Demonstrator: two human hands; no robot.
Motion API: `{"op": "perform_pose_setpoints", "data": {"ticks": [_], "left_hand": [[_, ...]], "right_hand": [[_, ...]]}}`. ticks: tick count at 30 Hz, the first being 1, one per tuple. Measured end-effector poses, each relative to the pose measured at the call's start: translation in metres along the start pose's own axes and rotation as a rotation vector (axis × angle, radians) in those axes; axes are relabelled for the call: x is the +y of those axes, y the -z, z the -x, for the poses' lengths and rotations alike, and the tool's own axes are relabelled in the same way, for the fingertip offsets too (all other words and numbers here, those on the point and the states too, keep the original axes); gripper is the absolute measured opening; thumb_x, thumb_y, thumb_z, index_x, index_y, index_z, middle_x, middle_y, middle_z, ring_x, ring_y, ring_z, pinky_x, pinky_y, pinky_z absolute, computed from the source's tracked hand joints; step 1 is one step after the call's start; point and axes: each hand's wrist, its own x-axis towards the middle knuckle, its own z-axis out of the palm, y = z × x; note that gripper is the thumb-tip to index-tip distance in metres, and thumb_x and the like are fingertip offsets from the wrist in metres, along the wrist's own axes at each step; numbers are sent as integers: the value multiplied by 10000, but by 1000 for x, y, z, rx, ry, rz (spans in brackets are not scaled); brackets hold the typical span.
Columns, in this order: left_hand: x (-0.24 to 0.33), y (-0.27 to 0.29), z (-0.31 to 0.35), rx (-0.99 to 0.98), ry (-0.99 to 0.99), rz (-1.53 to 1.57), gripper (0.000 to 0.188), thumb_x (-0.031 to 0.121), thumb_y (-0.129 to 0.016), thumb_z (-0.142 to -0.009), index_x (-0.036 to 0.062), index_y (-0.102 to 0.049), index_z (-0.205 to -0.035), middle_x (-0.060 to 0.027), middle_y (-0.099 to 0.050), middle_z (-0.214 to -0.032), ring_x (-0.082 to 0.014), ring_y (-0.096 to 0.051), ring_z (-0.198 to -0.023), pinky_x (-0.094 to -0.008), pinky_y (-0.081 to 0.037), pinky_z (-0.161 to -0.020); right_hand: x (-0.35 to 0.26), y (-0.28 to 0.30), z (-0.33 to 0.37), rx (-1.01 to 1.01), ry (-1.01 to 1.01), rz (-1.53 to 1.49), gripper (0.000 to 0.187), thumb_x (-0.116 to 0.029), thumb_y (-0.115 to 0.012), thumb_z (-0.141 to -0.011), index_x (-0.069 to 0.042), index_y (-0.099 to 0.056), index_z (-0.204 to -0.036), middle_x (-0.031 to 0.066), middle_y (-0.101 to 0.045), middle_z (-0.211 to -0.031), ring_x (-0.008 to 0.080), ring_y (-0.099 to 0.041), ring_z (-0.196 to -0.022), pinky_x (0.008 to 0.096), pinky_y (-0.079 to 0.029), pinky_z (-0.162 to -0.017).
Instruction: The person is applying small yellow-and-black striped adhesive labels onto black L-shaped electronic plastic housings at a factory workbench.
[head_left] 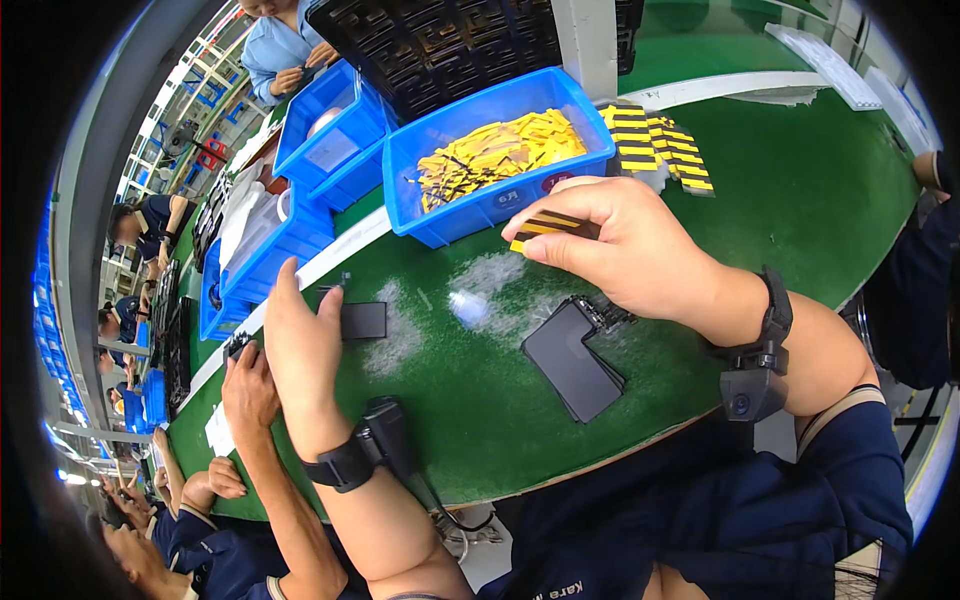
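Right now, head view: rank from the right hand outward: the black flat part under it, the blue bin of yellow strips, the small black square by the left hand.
From the right hand, which pinches a yellow-and-black strip:
1. Blue bin of yellow strips, just beyond the fingertips.
2. Black flat part, on the green mat below the hand; nearly as close, hard to separate from the bin.
3. Small black square, far to the left, by the left hand.

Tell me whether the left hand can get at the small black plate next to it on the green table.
Probably yes. The left hand rests beside the small black plate, fingers at its edge, nothing lying between them. The right hand is busy with a yellow-and-black strip.
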Motion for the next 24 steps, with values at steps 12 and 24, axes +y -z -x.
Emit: {"op": "perform_pose_setpoints", "data": {"ticks": [12, 24], "left_hand": [[113, 9, 29, -475, 122, 1603, 199, -25, -617, -800, 3, -578, -993, -7, -603, -804, -81, -569, -716, -226, -470, -660], [139, 29, 45, -400, -535, 502, 671, 328, -809, -577, -1, -553, -1103, -139, -566, -882, -304, -562, -832, -388, -459, -755]], "right_hand": [[3, -8, 4, 93, 48, -264, 97, -68, -657, -783, 7, -658, -843, 64, -650, -728, 97, -574, -653, 256, -470, -611], [12, 1, -3, 248, 329, 83, 130, -91, -606, -771, 7, -649, -847, 133, -595, -785, 288, -575, -740, 339, -467, -676]]}}
